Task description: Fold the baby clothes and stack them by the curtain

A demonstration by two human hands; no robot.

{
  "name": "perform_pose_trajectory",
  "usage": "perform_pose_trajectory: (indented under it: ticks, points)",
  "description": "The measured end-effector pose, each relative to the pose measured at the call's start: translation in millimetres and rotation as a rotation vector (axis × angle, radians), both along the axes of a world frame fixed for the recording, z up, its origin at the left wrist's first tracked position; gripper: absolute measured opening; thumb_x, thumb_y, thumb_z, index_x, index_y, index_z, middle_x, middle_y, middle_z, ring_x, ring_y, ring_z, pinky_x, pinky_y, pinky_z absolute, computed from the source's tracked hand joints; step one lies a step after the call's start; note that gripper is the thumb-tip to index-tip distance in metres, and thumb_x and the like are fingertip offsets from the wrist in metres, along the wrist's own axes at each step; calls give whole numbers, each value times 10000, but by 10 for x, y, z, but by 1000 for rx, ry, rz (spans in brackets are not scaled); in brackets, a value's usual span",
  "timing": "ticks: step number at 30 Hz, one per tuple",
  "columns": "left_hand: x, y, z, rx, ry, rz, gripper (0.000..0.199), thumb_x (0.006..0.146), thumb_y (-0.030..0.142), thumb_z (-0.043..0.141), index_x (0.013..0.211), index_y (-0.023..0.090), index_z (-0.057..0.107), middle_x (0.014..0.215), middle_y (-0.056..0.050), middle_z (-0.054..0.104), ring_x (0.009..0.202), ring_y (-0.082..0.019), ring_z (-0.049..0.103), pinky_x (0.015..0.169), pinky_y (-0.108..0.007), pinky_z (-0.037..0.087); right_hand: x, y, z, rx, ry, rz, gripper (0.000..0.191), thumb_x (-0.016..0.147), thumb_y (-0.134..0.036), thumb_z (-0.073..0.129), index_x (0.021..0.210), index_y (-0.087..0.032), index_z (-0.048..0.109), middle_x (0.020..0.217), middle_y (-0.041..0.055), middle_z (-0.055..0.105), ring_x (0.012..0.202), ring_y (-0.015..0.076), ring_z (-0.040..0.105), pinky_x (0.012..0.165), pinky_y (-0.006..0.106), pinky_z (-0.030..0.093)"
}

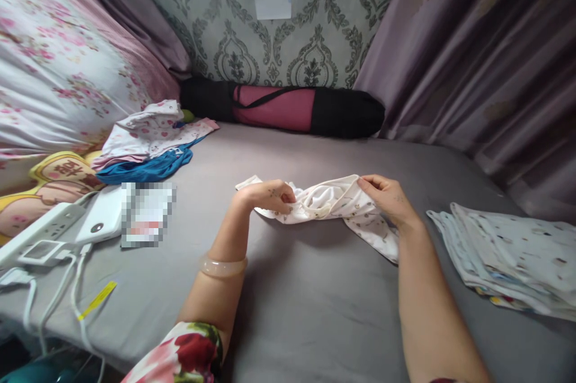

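White, small-print, cream-edged soft fabric garment lies bunched on or just above the grey fabric sheet, pinched by the left hand and the right hand, whose uneven pulling could twist it, while a slack pinch could let its loose flap fold crookedly underneath.

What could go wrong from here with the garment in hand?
1. The printed white garment is bunched between the left hand and the right hand, so creases could set in.
2. Its loose end trails below the right hand and might double under.
3. The folded stack lies close beside the right forearm; a wide outward swing could knock it askew.
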State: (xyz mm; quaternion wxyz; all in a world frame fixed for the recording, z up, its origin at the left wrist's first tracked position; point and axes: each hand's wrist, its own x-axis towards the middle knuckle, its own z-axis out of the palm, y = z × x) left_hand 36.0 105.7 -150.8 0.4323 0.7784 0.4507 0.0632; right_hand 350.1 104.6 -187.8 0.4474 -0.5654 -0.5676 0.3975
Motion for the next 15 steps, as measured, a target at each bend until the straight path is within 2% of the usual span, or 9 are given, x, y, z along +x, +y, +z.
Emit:
perform_pose_trajectory:
  ticks: [3,7,12,15]
  points:
    - [-6,14,-30,-27,-52,31,182,609,194,608,742,192,733,655,8,674,589,-139,580,508,-194,372,-5,-9,16,-2,1,1,475,661,-593,743,872,-168,719,811,44,715,662,157,601,580,254,446]
    - [-118,15,33,21,-126,70,150,638,218,576,673,165,712,564,15,606,505,-116,487,473,-213,315,-5,-14,22,-1,-4,-11,488,648,-605,746,870,-172,717,812,47,716,663,163,605,575,258,453]
    - [-228,16,80,62,-223,297,232,665,272,567,813,150,699,689,-10,651,626,-142,555,566,-222,388,9,-4,4,8,-25,-6,499,664,-620,728,880,-170,718,810,50,714,662,165,608,568,258,457]
    - [-181,15,65,70,-312,436,206,680,296,559,788,151,657,651,3,602,597,-131,526,546,-221,372,8,-2,-1,9,-20,-1,480,673,-606,730,884,-174,719,815,43,715,664,160,608,579,254,455]
